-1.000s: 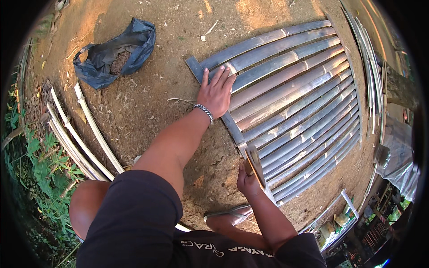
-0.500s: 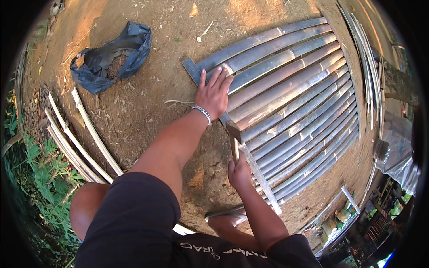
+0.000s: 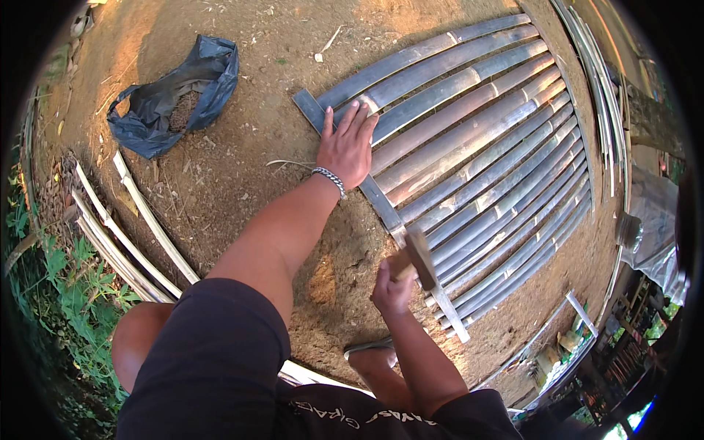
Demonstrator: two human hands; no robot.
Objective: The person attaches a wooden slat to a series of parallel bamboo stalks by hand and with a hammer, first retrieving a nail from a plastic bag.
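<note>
A panel of split bamboo slats (image 3: 469, 139) lies on the ground, its slats side by side across a flat crosspiece (image 3: 381, 206) at the near left end. My left hand (image 3: 345, 150) rests on that end with fingers spread, pressing on the crosspiece and the slat ends. In my right hand (image 3: 393, 291) is a hammer (image 3: 420, 257), gripped by its short wooden handle. Its dark head is raised over the lower part of the crosspiece, hiding some slat ends. Whether the head touches the bamboo I cannot tell.
A dark plastic bag (image 3: 213, 88) with brown bits inside sits at the upper left. Pale split strips (image 3: 154, 216) lie left of my arm beside green plants (image 3: 62, 286). Long poles (image 3: 598, 95) line the right side, near clear plastic sheeting (image 3: 653, 235). My foot (image 3: 372, 363) is near the panel.
My right hand has lifted the hammer off the crosspiece and tilted it, its head now further down along the crosspiece. My left hand stays spread on the panel. The view has shifted slightly.
</note>
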